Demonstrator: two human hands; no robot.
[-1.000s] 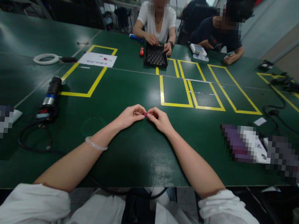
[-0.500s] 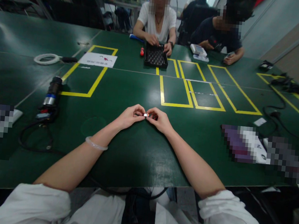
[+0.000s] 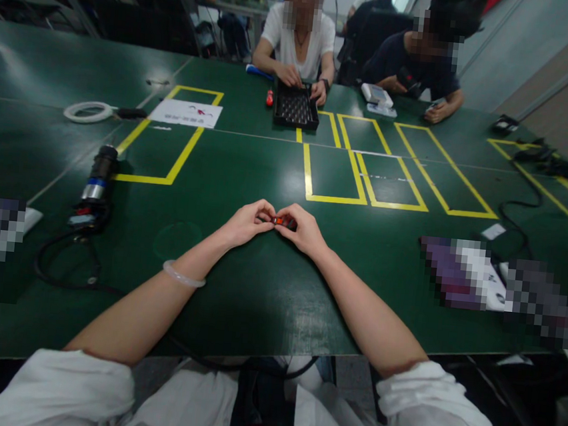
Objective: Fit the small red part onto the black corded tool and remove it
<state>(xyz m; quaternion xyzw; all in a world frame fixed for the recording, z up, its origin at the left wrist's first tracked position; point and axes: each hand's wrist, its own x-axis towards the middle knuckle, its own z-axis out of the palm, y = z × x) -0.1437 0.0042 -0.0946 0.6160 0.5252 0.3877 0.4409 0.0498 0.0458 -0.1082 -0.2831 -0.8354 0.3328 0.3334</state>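
Observation:
Between my fingertips, just above the green table, is a small red-orange part [image 3: 278, 221] with dark bits; its exact kind is too small to make out. My left hand [image 3: 253, 222] pinches its left end with thumb and forefinger. From the other side, my right hand [image 3: 304, 228] grips it the same way, and the fingers cover much of it. Both forearms come up from the table's near edge, and a pale bracelet [image 3: 183, 274] circles my left wrist.
Yellow tape outlines [image 3: 336, 200] mark the green table [image 3: 236, 289]. Across it, one person works over a black tray [image 3: 296, 115]; another sits to the right. At left stand a black cylindrical device [image 3: 97, 178] with a cable and a white cable coil [image 3: 89, 112]. A white card [image 3: 186, 113] lies beyond.
The small part has turned between my fingers: its bright white face no longer shows and more red-orange is visible. Both hands stay almost in place.

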